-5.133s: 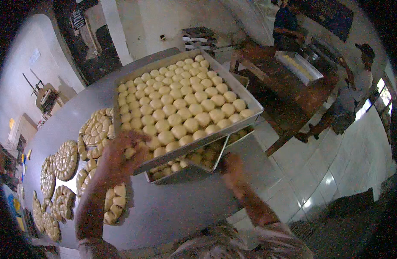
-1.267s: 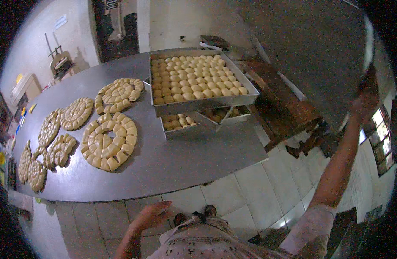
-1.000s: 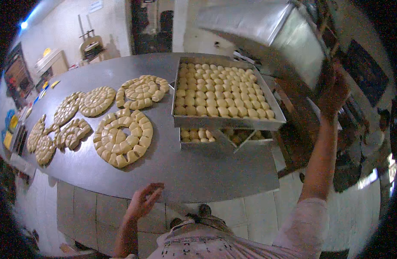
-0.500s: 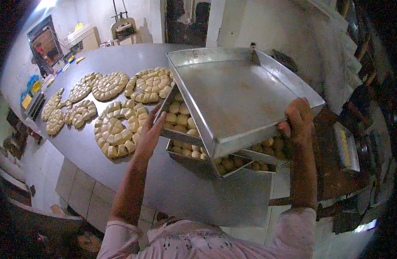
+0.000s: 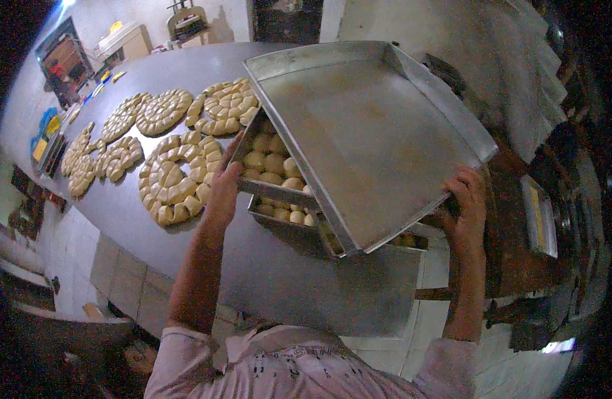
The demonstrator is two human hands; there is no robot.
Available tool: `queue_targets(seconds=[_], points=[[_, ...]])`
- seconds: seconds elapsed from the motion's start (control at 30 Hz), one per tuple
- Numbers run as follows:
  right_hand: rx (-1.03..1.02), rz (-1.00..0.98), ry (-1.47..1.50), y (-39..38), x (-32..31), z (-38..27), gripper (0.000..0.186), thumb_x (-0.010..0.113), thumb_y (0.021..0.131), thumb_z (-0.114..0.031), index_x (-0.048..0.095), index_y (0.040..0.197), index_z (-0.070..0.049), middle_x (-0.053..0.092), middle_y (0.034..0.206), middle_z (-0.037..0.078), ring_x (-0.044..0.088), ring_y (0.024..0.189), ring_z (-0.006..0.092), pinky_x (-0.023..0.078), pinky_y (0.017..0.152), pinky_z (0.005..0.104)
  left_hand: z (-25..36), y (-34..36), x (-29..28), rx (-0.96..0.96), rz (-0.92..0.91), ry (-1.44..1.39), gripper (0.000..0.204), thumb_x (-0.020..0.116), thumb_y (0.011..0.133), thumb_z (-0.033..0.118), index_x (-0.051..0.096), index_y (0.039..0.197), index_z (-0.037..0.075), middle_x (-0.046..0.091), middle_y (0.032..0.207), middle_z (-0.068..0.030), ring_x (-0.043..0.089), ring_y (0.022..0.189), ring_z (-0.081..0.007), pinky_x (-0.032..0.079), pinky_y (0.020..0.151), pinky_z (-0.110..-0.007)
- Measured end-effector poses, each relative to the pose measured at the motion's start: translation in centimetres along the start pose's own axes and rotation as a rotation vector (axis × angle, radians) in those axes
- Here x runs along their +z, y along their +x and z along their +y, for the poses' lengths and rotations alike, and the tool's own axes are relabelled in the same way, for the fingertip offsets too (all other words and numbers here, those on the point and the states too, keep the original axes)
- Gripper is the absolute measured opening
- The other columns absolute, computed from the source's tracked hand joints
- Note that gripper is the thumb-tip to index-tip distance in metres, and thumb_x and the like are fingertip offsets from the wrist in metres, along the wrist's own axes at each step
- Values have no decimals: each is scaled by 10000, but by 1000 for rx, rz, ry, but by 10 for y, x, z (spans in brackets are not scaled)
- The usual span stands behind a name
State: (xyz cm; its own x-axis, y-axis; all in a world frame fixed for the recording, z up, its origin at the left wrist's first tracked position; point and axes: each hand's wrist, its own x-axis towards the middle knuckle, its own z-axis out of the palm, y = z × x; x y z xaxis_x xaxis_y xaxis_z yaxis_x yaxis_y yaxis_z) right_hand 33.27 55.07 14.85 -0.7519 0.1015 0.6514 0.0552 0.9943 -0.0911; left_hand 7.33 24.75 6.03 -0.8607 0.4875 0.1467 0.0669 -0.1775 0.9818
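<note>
An empty square metal tray (image 5: 366,146) lies tilted over a crisscrossed stack of trays. My right hand (image 5: 462,203) grips its right edge with fingers curled over the rim. My left hand (image 5: 224,187) is wrapped round the left side of the tray of pale dough balls (image 5: 274,189) just underneath. Another tray of balls (image 5: 279,214) shows lower in the stack, partly hidden. Left of the stack, a large ring of segmented dough (image 5: 161,178) sits on the grey table, with several more spirals and shaped pieces (image 5: 161,110) beyond it.
The curved front edge of the grey table (image 5: 266,266) runs before me. To my right is a wooden table (image 5: 505,272) with a long metal tray (image 5: 542,219) on it. A wall, a dark doorway (image 5: 286,20) and a press-like device (image 5: 186,26) stand at the back.
The empty tray has swung down from the upper right onto the stack, covering most of the ball tray. My left hand has risen from the front edge and taken hold of that ball tray's side.
</note>
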Motion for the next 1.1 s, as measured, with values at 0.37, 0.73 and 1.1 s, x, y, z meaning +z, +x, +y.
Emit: queue_targets(seconds=[0.37, 0.73, 1.1], points=[[115, -408, 777, -53, 15, -124, 291, 637, 737, -197, 583, 988, -62, 510, 1047, 114, 469, 1020, 292, 396, 859, 400, -22, -28, -135, 10, 464, 387, 323, 508, 879, 290, 591, 1034, 19, 629, 968, -96, 579, 884, -152, 457, 776, -285], [174, -660, 116, -29, 219, -300, 511, 643, 723, -278, 476, 1190, -152, 284, 1361, 120, 215, 1262, 344, 188, 1000, 513, -80, 25, -496, -491, 1000, 1400, 325, 460, 852, 376, 639, 1014, 160, 555, 1074, -96, 491, 1018, -315, 436, 833, -433], [313, -704, -1, -20, 233, -320, 523, 614, 720, -324, 465, 1194, -162, 310, 1364, 76, 240, 1269, 315, 163, 997, 542, -112, 115, -571, -35, 835, 921, 577, 597, 776, 330, 339, 1191, 23, 478, 1113, -214, 511, 968, -373, 418, 857, -412]])
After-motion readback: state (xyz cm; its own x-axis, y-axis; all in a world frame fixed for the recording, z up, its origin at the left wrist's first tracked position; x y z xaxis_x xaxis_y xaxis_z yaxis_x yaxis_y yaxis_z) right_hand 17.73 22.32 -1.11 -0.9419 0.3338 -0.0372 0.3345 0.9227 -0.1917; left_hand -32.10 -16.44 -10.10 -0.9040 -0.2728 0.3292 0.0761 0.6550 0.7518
